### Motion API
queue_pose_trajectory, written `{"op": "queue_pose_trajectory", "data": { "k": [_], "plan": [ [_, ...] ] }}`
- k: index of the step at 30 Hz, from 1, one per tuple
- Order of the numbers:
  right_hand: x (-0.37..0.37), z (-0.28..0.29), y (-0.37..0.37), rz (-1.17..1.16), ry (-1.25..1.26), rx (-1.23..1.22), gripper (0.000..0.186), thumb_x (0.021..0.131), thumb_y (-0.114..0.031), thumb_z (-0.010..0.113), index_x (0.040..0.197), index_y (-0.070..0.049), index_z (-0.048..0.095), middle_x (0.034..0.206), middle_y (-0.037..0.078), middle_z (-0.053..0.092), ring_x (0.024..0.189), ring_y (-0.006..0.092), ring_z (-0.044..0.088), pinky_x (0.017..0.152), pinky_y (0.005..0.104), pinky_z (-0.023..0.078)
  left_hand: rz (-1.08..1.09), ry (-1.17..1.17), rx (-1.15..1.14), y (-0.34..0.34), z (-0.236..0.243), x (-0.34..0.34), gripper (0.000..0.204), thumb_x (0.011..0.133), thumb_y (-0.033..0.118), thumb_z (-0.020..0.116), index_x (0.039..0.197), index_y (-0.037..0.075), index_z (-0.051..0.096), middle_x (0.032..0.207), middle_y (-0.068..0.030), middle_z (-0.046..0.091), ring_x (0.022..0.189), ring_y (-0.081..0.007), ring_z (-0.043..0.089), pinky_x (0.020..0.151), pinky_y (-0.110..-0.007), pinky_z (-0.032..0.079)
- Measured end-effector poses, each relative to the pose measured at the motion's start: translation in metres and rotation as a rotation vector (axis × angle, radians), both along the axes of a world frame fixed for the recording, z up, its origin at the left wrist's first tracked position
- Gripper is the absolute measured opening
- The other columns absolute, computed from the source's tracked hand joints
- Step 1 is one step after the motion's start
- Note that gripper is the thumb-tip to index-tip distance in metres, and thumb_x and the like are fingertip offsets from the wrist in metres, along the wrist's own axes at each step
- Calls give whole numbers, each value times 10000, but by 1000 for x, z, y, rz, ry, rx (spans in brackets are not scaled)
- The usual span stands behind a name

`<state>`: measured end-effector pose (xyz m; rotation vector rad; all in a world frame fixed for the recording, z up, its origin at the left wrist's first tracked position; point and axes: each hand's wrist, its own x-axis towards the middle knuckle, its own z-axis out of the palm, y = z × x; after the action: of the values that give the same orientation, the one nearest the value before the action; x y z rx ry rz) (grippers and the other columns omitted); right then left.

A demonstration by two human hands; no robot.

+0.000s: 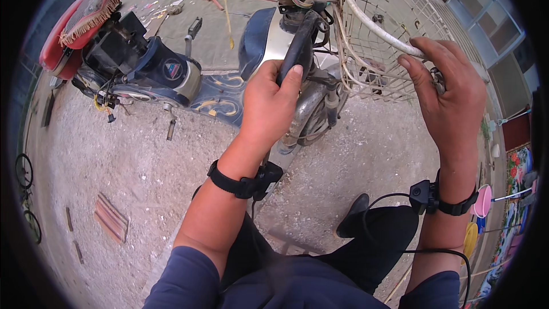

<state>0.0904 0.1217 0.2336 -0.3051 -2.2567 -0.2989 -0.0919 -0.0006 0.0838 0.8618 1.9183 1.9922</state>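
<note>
An electric scooter with a dark blue and cream body stands in front of me. My left hand is closed around a black curved piece at its front, thumb resting on the near side. My right hand is curled at the near corner of a wire basket. Its thumb and fingers are close to the end of the basket's thick whitish rim. Some metal shows under the right palm, but what the fingers hold there is partly hidden. The front wheel sits below the basket.
At the left is the scooter's red fringed seat, tipped up above exposed wiring. A broken reddish tile lies on the rough ground. A yellow strap hangs at the back. Coloured items, including a pink basin, line the right.
</note>
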Motion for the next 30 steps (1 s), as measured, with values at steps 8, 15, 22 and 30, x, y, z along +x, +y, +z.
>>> {"op": "queue_pose_trajectory", "data": {
  "k": [8, 15, 22, 30],
  "plan": [
    [28, -5, 14, 46, 38, 50, 336, 825, -141, 801, 1145, -79, 721, 1104, 102, 711, 887, 221, 696, 759, 288, 547, 20, 129, -81, -2, 7, -2, 344, 975, 268, 645, 1006, -74, 635, 765, -121, 658, 686, -152, 598, 633, -322, 493],
    [74, -54, 0, 7, 263, -361, 220, 912, -107, 737, 1099, -1, 686, 1063, 86, 716, 927, 178, 681, 832, 288, 536, -71, 70, -28, -1, -2, -9, 353, 991, 310, 646, 1036, -37, 599, 673, -3, 569, 515, -53, 487, 465, -221, 393],
    [56, -226, -47, 50, 13, -1281, 236, 898, -190, 733, 1047, -8, 709, 1000, 135, 718, 891, 248, 692, 796, 329, 527, -45, 44, -40, -3, 1, -5, 359, 976, 316, 659, 1009, -41, 637, 695, -10, 611, 600, -53, 525, 529, -230, 426],
    [-27, -314, -116, 119, -206, -1293, 584, 844, -353, 778, 1323, -70, 596, 1123, 166, 690, 987, 317, 689, 862, 382, 536, -17, 29, -13, -1, -4, -1, 346, 982, 298, 661, 1022, -43, 620, 702, 2, 601, 588, -41, 506, 513, -215, 405]
  ]
}}
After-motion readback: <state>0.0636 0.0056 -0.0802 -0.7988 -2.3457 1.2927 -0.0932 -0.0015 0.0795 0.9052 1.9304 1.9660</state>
